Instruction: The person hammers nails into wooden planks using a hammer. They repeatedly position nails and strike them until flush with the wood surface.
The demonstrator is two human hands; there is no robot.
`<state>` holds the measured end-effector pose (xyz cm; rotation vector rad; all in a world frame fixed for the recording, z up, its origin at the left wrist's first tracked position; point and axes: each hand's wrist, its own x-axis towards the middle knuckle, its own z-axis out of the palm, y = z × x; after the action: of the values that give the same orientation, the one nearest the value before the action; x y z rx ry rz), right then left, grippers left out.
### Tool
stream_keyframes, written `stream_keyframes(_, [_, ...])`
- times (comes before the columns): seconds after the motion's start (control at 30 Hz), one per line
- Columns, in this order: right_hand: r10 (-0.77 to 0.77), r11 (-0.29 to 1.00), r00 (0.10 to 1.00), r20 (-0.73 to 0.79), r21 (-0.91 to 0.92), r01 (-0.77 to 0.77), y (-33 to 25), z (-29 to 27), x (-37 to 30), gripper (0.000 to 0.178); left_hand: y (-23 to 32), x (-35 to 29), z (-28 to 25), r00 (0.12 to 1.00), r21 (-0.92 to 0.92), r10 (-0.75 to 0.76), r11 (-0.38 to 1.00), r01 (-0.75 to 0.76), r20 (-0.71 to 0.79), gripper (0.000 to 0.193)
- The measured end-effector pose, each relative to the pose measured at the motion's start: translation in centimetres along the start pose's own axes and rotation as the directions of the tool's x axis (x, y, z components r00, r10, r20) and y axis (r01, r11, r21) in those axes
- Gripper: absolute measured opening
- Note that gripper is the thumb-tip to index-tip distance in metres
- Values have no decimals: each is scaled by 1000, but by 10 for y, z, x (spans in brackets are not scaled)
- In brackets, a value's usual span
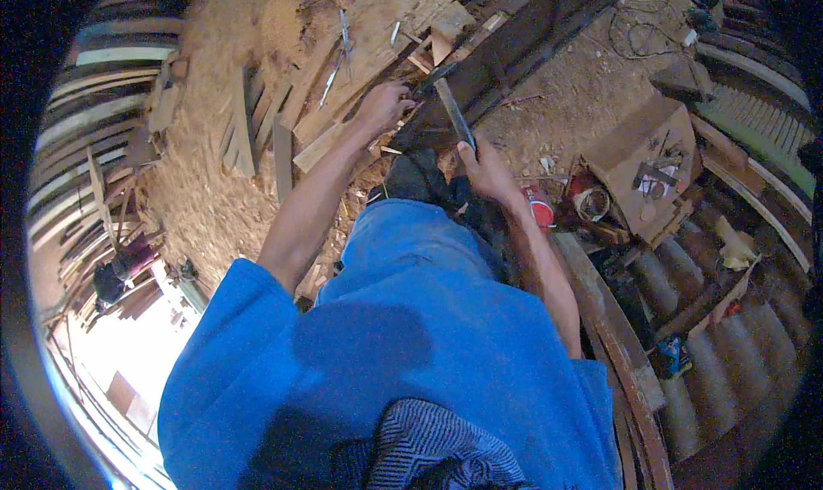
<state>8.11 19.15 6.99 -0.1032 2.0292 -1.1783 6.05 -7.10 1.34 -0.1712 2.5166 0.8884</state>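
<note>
Right hand (490, 174), centre of frame: closed around long narrow tool (454, 113), upper centre. Left hand (386, 109), left of tool: fingers curled, cannot tell whether holding anything. Red container (537, 208), right of centre: pale marking, too small to read.

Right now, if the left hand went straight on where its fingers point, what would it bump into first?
The left hand would probably bump the dark head of the hammer-like tool in the right hand. Depth is unclear, so it might miss that and meet the long dark beam.
</note>
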Motion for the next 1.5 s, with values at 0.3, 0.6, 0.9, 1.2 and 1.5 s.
stream_keyframes(0.3, [-21, 997, 999, -25, 73, 22, 11, 2, -25, 39, -4, -56, -11, 956, -29, 215, 974, -225, -202, 19])
stream_keyframes(0.6, [7, 1000, 998, -59, 23, -5, -12, -5, 1, 44, 10, 14, -4, 998, 177, 48, 982, -57, 51, 28])
stream_keyframes(0.9, [141, 989, 989, -45, 41, -140, -25, 2, -17, 50, 15, 6, -5, 999, 78, 0, 997, -4, 45, 28])
stream_keyframes(1.2, [60, 998, 990, -124, 26, -58, -11, 16, -19, 47, 3, 5, 4, 994, 119, 113, 986, -113, 6, 21])
stream_keyframes(1.5, [2, 996, 979, -205, 83, 15, 27, 22, -34, 41, -14, -65, 3, 928, -247, 244, 916, -316, -282, 14])
